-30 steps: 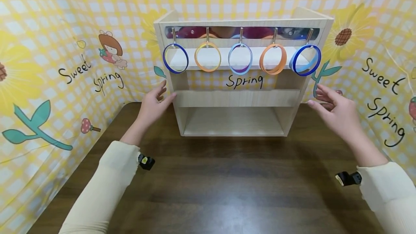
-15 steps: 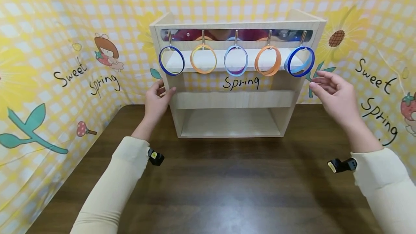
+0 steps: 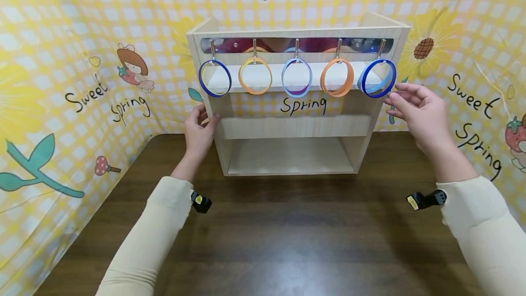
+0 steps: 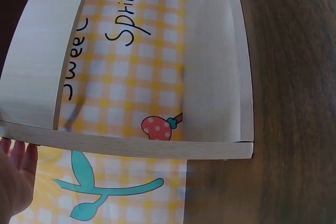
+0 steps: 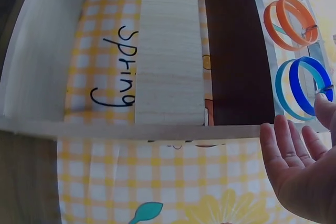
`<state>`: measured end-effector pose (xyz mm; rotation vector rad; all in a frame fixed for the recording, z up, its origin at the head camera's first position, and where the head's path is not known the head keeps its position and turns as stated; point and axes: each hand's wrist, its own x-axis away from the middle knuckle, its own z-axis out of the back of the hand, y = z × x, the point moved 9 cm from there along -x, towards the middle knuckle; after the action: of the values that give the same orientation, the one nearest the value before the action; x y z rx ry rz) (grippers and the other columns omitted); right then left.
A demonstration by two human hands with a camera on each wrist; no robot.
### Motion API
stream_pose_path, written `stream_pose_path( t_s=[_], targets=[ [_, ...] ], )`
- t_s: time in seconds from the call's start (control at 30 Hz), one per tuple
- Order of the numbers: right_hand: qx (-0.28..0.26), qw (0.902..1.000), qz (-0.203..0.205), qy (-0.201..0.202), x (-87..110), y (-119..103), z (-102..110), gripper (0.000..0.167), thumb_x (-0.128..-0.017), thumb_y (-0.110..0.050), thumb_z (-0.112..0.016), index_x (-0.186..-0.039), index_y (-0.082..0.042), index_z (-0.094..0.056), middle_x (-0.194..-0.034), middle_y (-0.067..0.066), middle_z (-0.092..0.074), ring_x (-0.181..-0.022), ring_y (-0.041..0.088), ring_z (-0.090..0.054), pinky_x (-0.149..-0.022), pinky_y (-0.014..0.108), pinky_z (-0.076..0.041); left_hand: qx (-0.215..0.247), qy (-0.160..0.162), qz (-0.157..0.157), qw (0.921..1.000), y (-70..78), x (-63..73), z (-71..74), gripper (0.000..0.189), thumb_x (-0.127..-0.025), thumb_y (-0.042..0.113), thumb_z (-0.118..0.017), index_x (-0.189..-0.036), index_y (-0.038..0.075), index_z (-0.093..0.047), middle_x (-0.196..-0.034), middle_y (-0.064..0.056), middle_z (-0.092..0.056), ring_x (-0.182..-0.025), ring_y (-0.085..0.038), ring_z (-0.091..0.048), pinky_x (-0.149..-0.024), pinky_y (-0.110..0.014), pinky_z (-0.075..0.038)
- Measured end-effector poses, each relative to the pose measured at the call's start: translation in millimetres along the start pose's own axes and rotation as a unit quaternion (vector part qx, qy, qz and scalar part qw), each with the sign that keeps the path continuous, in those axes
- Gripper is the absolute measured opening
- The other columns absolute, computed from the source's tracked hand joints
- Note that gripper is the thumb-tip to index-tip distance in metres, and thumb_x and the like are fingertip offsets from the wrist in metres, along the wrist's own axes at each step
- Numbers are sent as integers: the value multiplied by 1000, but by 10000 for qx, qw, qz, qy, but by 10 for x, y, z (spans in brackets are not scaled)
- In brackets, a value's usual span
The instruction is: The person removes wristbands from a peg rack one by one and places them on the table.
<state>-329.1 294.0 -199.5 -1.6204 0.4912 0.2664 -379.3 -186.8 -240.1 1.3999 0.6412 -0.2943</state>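
Observation:
A light wooden shelf [image 3: 293,128] stands on the table, with coloured wristbands hanging from hooks on a shiny metal strip [image 3: 296,45]. At its left side panel my left hand [image 3: 198,129] pinches the edge, thumb at the front and fingers outside; the left wrist view has the fingertips at the panel [image 4: 126,145]. My right hand [image 3: 425,115] is beside the right end, fingers loosely bent, thumb close to the dark blue wristband [image 5: 294,88]. A light blue wristband [image 5: 278,88] shares that hook. Orange wristbands [image 3: 350,79] hang one hook to the left.
Further left hang a light blue-rimmed wristband [image 3: 283,79], a yellow-orange one [image 3: 270,79] and a dark blue one [image 3: 201,79]. Brown table [image 3: 296,232] extends in front of the shelf. Checked yellow cloth [image 3: 102,13] encloses the back and sides.
My left hand has moved onto the shelf's left side panel. My right hand has risen and come left, close to the rightmost wristbands. The whole view has shifted slightly.

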Motion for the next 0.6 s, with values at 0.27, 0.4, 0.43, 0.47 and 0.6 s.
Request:
stream_pose_path(
  t_s=[0.27,0.4,0.43,0.47,0.6],
  targets=[
    [-1089,9915,-709,-98,-38,79,-55,36,-84,-11,-75,-115,0,-60,-102,8,-69,-88,18,-70,-72,28,-56,209,34,-72,9997,-42,-4,7,38,-87,-7,-63,-121,-19,-52,-120,-35,-53,-111,-45,-55,-85,-27,-50],
    [-1398,9864,-851,-125,-55,103,-74,34,-83,-8,-74,-114,-1,-61,-104,9,-69,-89,19,-70,-72,30,-56,334,103,60,9994,-90,-6,11,36,-87,-6,-63,-119,-18,-54,-110,-25,-59,-102,-32,-62,-81,-22,-50],
    [-1444,9857,-864,-126,-57,107,-76,33,-83,-8,-74,-114,-1,-61,-104,10,-69,-89,20,-69,-72,30,-56,360,124,104,9992,-103,-4,10,35,-87,-6,-63,-118,-18,-54,-107,-21,-60,-99,-27,-63,-81,-22,-51],
    [-1469,9851,-889,-117,-57,112,-77,33,-83,-7,-74,-114,-1,-62,-104,10,-69,-89,20,-69,-72,31,-56,378,141,153,9991,-117,-2,9,35,-87,-5,-63,-118,-17,-54,-105,-16,-61,-96,-21,-63,-80,-22,-51],
    [-1468,9843,-975,-57,-56,124,-73,33,-83,-8,-75,-113,-2,-62,-104,9,-69,-90,20,-69,-71,31,-57,441,193,241,9986,-147,3,15,34,-87,-4,-63,-118,-16,-55,-101,-8,-60,-91,-11,-62,-79,-22,-51]
  ],
)
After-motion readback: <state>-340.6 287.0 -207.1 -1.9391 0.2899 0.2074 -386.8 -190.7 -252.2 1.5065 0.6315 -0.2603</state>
